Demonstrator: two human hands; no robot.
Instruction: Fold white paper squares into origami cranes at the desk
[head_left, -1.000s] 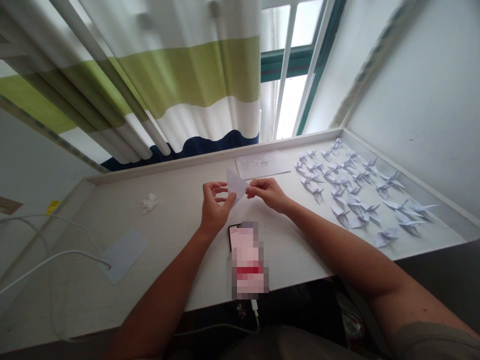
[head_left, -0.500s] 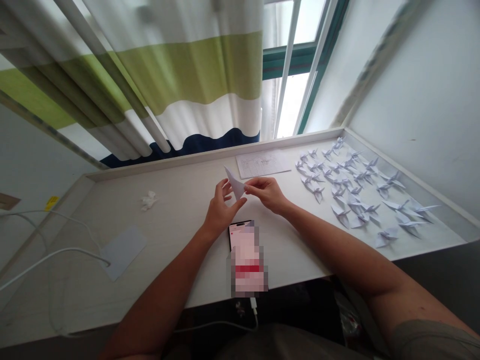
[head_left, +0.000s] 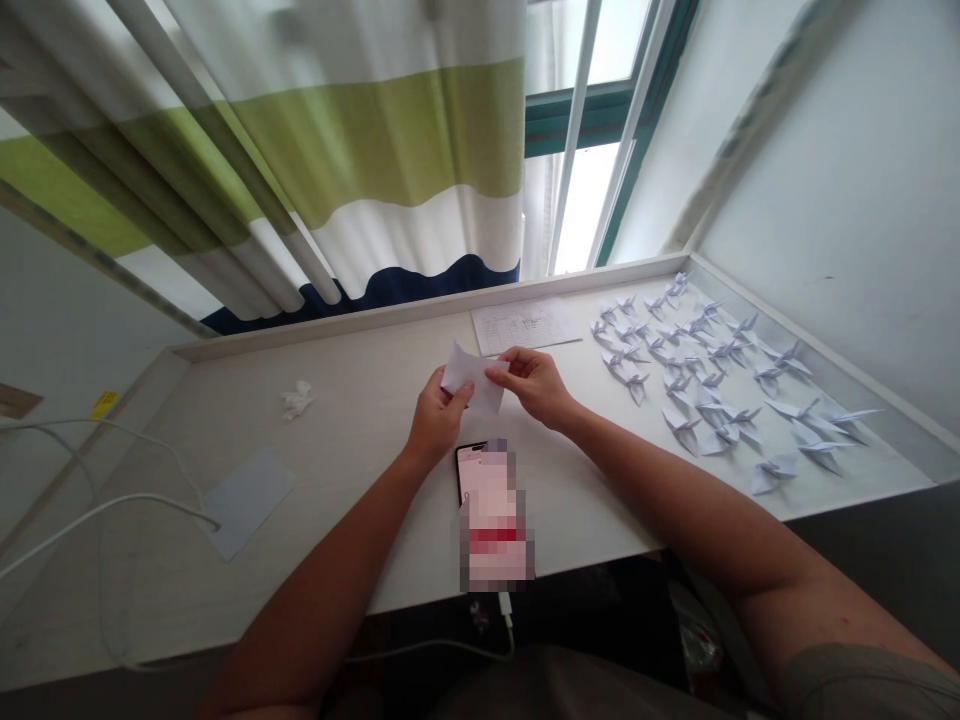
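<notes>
Between my two hands, above the white desk, is a small piece of white paper (head_left: 484, 392) with its broad face toward me. My left hand (head_left: 441, 412) pinches its left side, thumb on the front face. At the right edge, my right hand (head_left: 534, 382) grips the paper between thumb and fingers. Just below the hands lies a phone (head_left: 491, 515) with a lit screen, partly pixelated. To the right, several folded white paper cranes (head_left: 705, 375) are spread over the desk.
A printed sheet (head_left: 525, 325) lies behind my hands by the desk's raised back rim. On the left are a crumpled tissue (head_left: 298, 400), a blank white sheet (head_left: 247, 500) and a white cable (head_left: 127, 503) crossing it. A charging plug (head_left: 505, 608) hangs from the phone at the front edge.
The paper, seen narrow and pointed before, now shows a wider, flatter face. My left fingers have closed from a loose spread to a pinch on it.
</notes>
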